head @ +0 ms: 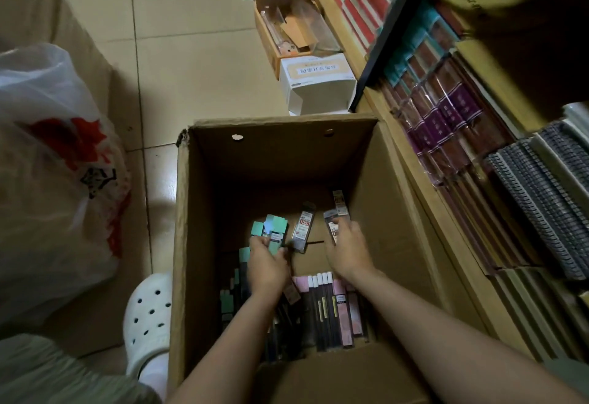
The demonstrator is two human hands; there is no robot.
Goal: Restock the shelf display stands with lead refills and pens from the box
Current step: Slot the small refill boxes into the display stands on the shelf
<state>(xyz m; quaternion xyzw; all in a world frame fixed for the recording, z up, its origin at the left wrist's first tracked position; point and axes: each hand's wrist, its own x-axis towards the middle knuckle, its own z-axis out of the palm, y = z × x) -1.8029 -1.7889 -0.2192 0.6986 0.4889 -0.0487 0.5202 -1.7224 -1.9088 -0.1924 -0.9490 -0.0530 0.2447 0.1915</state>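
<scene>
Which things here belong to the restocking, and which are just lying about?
Job:
- cardboard box
- green-topped packs held in left hand
- dark pack under right hand
- pink and white packs in the box

Lying about:
- plastic bag
- white carton
- small open box
- spiral notebooks

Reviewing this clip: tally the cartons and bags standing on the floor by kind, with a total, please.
Big brown box that both hands reach into: 1
Small open brown box of packaging scraps: 1
White box lying on its side: 1
White plastic bag with red print: 1
Total: 4
</scene>
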